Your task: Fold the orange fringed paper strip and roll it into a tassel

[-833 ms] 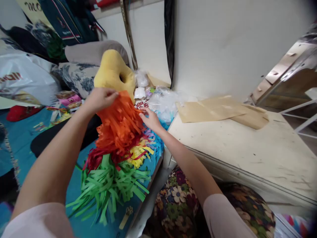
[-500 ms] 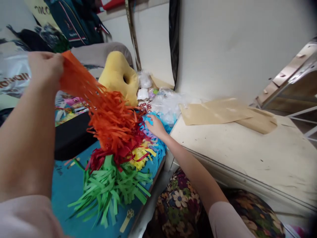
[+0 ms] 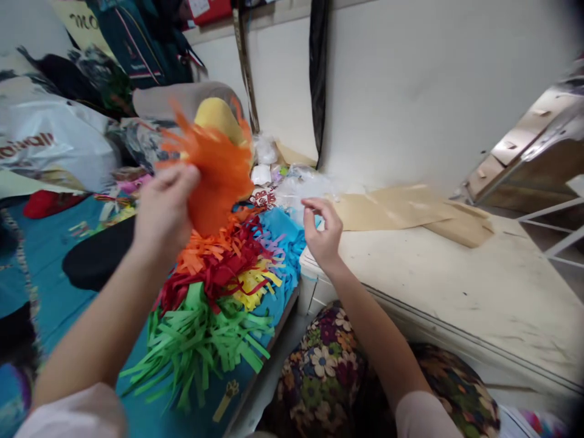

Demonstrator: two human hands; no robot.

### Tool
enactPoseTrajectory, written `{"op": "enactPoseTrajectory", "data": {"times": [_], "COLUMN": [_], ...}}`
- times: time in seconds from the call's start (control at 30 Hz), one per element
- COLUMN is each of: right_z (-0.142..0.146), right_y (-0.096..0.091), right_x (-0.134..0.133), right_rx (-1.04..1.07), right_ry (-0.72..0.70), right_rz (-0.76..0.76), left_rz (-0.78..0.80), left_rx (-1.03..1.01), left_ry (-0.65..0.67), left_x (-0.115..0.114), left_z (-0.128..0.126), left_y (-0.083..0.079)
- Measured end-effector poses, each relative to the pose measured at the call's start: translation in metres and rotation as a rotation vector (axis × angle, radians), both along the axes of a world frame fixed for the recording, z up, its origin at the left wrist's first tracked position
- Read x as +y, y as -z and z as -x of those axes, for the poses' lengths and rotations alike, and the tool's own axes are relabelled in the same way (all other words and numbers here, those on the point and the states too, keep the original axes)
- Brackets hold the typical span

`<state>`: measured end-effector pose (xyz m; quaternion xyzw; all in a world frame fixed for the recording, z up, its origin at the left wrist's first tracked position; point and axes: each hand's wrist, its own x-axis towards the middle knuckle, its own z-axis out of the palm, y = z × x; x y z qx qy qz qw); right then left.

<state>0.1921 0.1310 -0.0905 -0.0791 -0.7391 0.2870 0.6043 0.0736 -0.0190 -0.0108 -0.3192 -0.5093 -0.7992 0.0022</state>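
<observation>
Orange fringed paper (image 3: 219, 173) is bunching up, blurred, in the left hand (image 3: 163, 207), whose fingers (image 3: 180, 176) are gripping it above the pile; half a second ago that hand was stretching it high to the left. The right hand (image 3: 323, 234) is now hovering off the pile, fingers curled loosely and holding nothing. Red, yellow, blue and green fringes (image 3: 205, 340) are lying beneath on the teal cover. Lettering on the white bag (image 3: 41, 152) is showing only partly, unreadable.
</observation>
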Motion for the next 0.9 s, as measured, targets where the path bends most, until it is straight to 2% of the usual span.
{"op": "enactPoseTrajectory", "data": {"times": [0.1, 0.2, 0.33, 0.43, 0.53, 0.63, 0.73, 0.83, 0.9], "right_z": [-0.038, -0.069, -0.102, -0.127, -0.151, -0.171, -0.188, -0.205, -0.216], "right_y": [-0.032, -0.047, -0.047, -0.045, -0.046, -0.049, -0.051, -0.048, -0.042], "right_x": [-0.004, -0.008, -0.011, -0.015, -0.021, -0.027, -0.031, -0.035, -0.038], "right_rx": [-0.049, -0.258, -0.497, -0.650, -0.737, -0.753, -0.751, -0.720, -0.674], "right_ry": [-0.046, -0.064, 0.010, -0.050, -0.151, -0.340, -0.492, -0.595, -0.690], "right_rz": [-0.244, -0.406, -0.434, -0.403, -0.278, -0.140, 0.073, 0.413, 0.635], "left_rz": [0.073, 0.079, 0.098, 0.155, 0.189, 0.224, 0.392, 0.569, 0.627], "left_rx": [-0.212, -0.302, -0.355, -0.217, 0.004, 0.102, 0.057, -0.027, -0.124], "left_ry": [0.115, 0.255, 0.422, 0.532, 0.687, 0.919, 1.176, 1.389, 1.498], "left_x": [0.008, 0.019, 0.029, 0.027, 0.024, 0.023, 0.025, 0.024, 0.021], "left_z": [-0.044, -0.079, -0.115, -0.130, -0.137, -0.141, -0.147, -0.154, -0.158], "left_y": [0.038, 0.062, 0.081, 0.088, 0.085, 0.078, 0.076, 0.082, 0.088]}}
